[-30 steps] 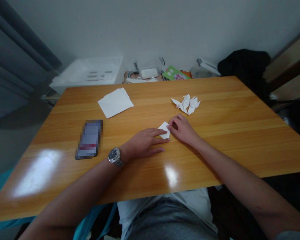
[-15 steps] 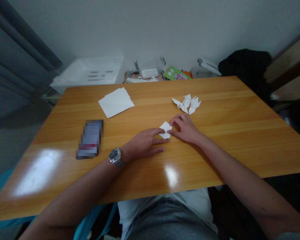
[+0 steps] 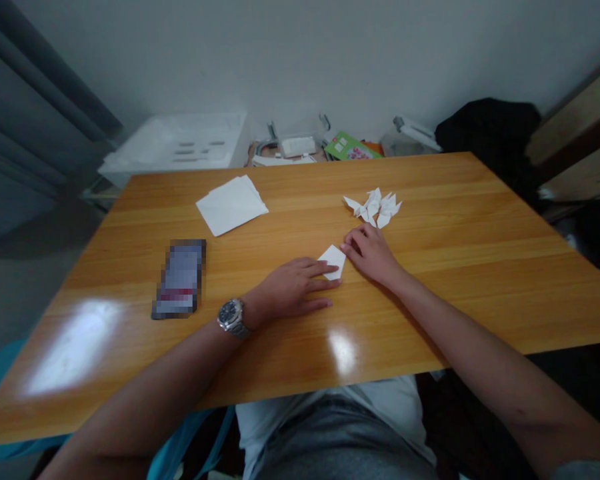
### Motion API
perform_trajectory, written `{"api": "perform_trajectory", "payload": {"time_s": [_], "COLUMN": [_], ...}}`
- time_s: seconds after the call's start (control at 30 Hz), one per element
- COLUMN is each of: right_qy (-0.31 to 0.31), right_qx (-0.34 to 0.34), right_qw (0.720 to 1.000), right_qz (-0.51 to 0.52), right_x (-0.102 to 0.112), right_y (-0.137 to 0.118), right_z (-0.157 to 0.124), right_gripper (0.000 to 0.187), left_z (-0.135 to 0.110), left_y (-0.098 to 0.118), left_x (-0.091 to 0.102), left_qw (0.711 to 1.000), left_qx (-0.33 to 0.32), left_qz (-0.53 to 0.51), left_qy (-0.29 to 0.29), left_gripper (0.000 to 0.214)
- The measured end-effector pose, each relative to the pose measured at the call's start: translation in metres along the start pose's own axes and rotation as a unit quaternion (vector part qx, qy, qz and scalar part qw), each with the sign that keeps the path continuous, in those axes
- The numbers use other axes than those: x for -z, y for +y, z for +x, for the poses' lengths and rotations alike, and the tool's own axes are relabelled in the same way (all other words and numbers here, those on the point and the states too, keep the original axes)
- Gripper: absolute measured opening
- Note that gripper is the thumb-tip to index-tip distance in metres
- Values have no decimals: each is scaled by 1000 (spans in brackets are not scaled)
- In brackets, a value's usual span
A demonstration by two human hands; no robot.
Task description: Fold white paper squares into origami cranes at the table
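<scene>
A small folded piece of white paper lies on the table between my hands, pointed at the far end. My left hand rests flat with its fingers stretched and apart, the index and middle fingers lying over the paper's near left part. At the paper's right corner is my right hand, its fingers curled in and the thumb and fingertips together at the edge. Just beyond that hand sits a cluster of white folded paper figures.
A stack of white sheets lies at the back left of the wooden table. Nearer on the left is a phone with a blurred screen. Behind the table stand a white plastic bin and a green book.
My right thumb has drawn back from on top of the folded paper to its right corner. The left fingers have slid slightly further over the paper.
</scene>
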State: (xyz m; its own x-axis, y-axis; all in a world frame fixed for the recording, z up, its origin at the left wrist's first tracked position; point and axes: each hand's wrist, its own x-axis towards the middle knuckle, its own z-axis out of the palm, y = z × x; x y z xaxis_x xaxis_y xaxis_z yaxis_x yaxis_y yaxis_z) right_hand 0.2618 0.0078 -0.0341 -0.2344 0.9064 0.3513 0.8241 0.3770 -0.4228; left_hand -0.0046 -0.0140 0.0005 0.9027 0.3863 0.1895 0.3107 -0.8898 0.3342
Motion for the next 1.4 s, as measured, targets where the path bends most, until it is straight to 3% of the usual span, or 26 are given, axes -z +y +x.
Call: {"api": "perform_trajectory", "payload": {"time_s": [0.2, 0.37, 0.87, 1.1, 1.4], "right_qy": [-30, -44, 4, 5, -82], "right_qx": [34, 24, 11, 15, 120], "right_qw": [999, 999, 1000, 998, 988], "right_qz": [18, 7, 26, 66, 52], "right_x": [8, 9, 2, 7, 13], "right_y": [-1, -4, -1, -5, -14], "right_z": [-5, -5, 1, -3, 3], "right_gripper": [24, 24, 12, 14, 25], "left_z": [-1, -2, -4, 0, 2], "left_y": [0, -1, -1, 5, 9], "left_x": [-3, 5, 6, -1, -7], "left_qw": [1000, 1000, 1000, 999, 993], "left_qx": [8, -9, -10, 37, 73], "left_qz": [6, -12, -17, 38, 96], "left_qy": [6, -19, -20, -8, 8], "left_gripper": [47, 45, 46, 57, 51]}}
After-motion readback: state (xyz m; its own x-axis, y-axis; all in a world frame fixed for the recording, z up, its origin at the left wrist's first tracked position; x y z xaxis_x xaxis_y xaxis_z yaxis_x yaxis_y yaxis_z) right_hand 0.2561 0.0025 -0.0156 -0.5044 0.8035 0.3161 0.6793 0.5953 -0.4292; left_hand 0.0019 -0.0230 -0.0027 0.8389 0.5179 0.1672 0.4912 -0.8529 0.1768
